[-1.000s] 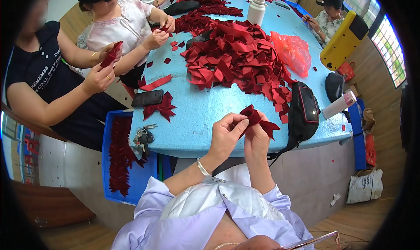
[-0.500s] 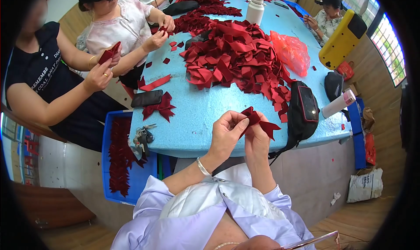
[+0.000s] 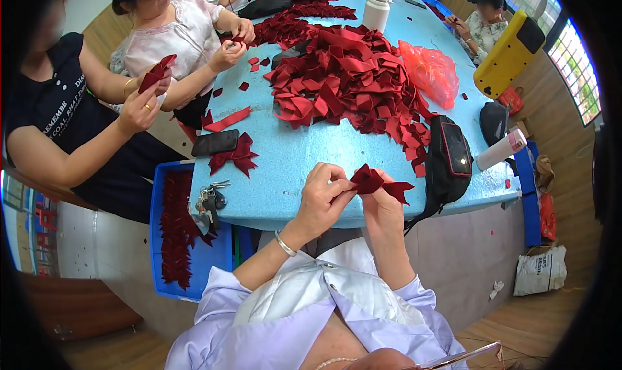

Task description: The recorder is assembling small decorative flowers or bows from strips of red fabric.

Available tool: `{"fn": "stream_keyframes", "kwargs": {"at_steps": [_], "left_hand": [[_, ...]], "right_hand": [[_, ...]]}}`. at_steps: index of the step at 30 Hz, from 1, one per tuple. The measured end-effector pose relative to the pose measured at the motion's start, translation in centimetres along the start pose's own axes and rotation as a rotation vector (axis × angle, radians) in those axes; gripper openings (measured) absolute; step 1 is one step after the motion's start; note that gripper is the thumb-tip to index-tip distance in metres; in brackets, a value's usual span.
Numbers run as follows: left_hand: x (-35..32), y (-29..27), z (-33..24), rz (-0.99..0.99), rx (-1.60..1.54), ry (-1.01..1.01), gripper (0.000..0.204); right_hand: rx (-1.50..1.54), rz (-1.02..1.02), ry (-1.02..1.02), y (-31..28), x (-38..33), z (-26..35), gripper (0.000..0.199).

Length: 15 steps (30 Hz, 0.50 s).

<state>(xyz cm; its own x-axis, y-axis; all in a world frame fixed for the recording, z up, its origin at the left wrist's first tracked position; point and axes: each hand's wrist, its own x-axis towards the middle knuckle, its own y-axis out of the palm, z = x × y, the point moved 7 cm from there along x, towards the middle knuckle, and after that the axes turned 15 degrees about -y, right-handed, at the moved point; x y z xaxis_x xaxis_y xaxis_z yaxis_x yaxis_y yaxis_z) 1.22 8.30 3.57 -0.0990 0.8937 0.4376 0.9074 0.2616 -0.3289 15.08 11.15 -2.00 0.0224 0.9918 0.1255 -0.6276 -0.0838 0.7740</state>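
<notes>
A dark red velvet ribbon bow (image 3: 368, 181) is between my two hands, above the near edge of the blue table. My left hand (image 3: 326, 195) pinches its left end between thumb and fingers. Around its middle and right part closes my right hand (image 3: 383, 208), with a notched ribbon tail sticking out to the right. Part of the bow is hidden behind my fingers. Beyond my hands lies a big heap of red ribbon pieces (image 3: 343, 78). Left of them a finished-looking bow (image 3: 241, 155) rests partly under a black phone (image 3: 216, 143).
Keys (image 3: 210, 200) lie at the near left table edge (image 3: 272, 222). Below stands a blue crate (image 3: 217, 266) with stacked bows. A black pouch (image 3: 448, 157), a pink-white bottle (image 3: 502, 150), a white bottle (image 3: 376, 10) and a red plastic bag (image 3: 429, 75) are on the table. Co-workers handle ribbon at left.
My left hand has shifted slightly left and down, from over the bow's middle to its left end. More of the bow now shows between my hands. My right hand has stayed nearly in place.
</notes>
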Motion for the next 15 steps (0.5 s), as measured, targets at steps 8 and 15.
{"fn": "stream_keyframes", "kwargs": {"at_steps": [8, 15], "left_hand": [[-0.4, -0.3, 0.8, 0.132, 0.068, 0.066, 0.011], [-1.8, 0.0, 0.1, 0.147, 0.228, 0.241, 0.013]], "right_hand": [[-0.107, -0.004, 0.194, 0.1, -1.8, -0.9, 0.031], [-0.119, 0.123, 0.307, -3.2, -2.3, -1.6, 0.032]]}}
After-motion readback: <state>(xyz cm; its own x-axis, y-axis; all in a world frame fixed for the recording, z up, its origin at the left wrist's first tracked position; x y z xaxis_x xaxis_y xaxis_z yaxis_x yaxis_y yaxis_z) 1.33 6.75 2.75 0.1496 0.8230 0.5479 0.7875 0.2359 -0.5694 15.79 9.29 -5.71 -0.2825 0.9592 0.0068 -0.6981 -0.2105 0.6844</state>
